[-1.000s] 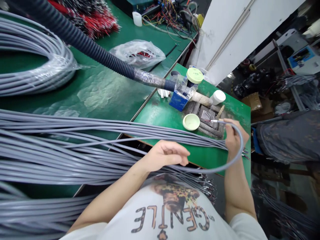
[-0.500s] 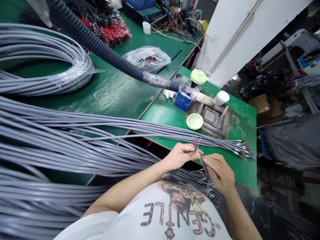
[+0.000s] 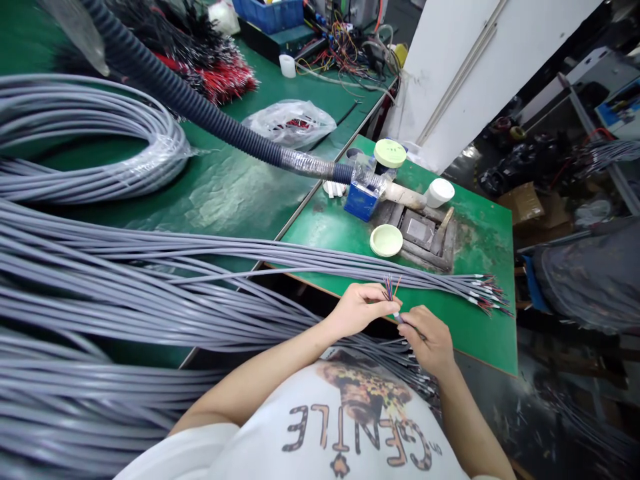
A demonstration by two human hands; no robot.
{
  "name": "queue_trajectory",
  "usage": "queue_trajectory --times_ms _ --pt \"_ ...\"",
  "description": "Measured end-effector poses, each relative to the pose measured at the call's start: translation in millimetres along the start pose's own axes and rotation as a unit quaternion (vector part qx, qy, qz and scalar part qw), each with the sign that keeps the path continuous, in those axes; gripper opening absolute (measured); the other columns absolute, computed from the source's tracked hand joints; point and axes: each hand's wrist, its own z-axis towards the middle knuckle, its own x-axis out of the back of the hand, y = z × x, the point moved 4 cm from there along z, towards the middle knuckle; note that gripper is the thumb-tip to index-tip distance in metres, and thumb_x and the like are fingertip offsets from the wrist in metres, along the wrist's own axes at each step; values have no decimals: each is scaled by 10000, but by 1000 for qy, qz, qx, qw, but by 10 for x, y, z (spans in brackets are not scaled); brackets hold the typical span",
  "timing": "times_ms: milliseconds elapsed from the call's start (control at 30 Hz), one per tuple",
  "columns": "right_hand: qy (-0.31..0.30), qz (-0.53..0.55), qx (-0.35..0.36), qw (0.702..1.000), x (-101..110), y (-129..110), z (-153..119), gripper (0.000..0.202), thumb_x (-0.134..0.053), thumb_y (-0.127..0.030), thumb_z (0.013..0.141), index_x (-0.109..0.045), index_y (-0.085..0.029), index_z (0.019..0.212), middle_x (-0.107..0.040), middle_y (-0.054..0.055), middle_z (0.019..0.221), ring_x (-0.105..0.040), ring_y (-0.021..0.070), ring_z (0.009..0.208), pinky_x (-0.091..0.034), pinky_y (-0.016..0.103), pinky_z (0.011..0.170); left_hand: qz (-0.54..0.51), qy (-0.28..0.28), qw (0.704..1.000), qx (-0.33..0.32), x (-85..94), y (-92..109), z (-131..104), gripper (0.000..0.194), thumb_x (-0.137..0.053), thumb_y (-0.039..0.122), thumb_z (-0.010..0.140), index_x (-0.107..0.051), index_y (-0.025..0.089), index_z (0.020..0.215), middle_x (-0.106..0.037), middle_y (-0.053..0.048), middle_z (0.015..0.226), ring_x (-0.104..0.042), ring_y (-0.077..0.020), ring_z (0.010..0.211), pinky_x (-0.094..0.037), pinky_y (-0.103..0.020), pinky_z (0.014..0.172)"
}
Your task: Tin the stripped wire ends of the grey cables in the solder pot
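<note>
Between my two hands is the stripped end of a grey cable (image 3: 397, 318), its thin coloured wires (image 3: 389, 288) fanned upward. My left hand (image 3: 364, 308) pinches the wires near where they leave the jacket. Just below and to the right, my right hand (image 3: 429, 339) is closed around the grey jacket. Beyond my hands, a bundle of grey cables (image 3: 350, 262) lies across the green table, with stripped, white-banded ends (image 3: 485, 291) at the right. More cable ends (image 3: 400, 357) lie under my forearms, close to my shirt.
A solder pot (image 3: 423, 230) sits in a grimy frame, with a fume hose (image 3: 225, 127) leading to it. Around it are a pale green dish (image 3: 386, 240), a white cup (image 3: 440, 193) and a blue box (image 3: 362, 200). A coil of grey cable (image 3: 165, 160) lies at the left.
My right hand has shifted up and left along the cable and its fingers have closed round the jacket. My left hand keeps its pinch at the wires.
</note>
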Motion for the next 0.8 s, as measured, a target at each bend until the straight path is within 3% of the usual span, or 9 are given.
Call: queue_trajectory --times_ms 333,467,567,633,733,800 --pt "1 36 -9 999 -44 11 -91 77 -554 -241 898 -622 -209 910 -579 18 701 -515 152 645 -412 309 629 15 10 1000 -13 -99 -10 -6 364 -693 435 761 -696 132 560 -560 -9 555 -458 -88 543 -373 -232 569" --pt "-7 42 -29 999 -17 -20 -243 82 -572 -267 887 -622 -203 872 -598 23 709 -529 152 651 -425 302 637 -8 -43 999 26 -261 -94 21 442 -609 478 825 -702 122 580 -619 -38 578 -521 -106 570 -427 -241 626" --pt "-1 42 -116 992 63 34 -548 110 -575 -284 879 -630 -207 824 -638 28 731 -570 159 674 -446 291 649 13 -126 990 55 -398 -184 22 435 -574 490 848 -734 110 710 -680 -67 712 -568 -121 640 -452 -241 657" --pt "13 44 -212 976 140 132 -877 161 -557 -318 884 -634 -212 790 -668 22 724 -598 161 659 -459 275 630 69 -159 984 49 -418 -231 19 389 -603 474 834 -744 112 851 -693 -78 803 -586 -130 680 -458 -240 655" --pt "47 22 -390 919 282 351 -1491 270 -516 -409 891 -611 -215 728 -681 9 645 -607 162 566 -462 261 571 215 -133 967 -33 -308 -238 62 343 -621 420 840 -720 134 1001 -694 -84 863 -602 -154 747 -470 -269 705" --pt "7 -14 -463 886 336 472 -1831 379 -508 -471 870 -557 -220 591 -622 -2 512 -575 167 484 -435 263 520 332 -95 931 -119 -208 -206 124 300 -575 380 880 -706 152 1024 -701 -91 903 -598 -180 827 -462 -317 798"
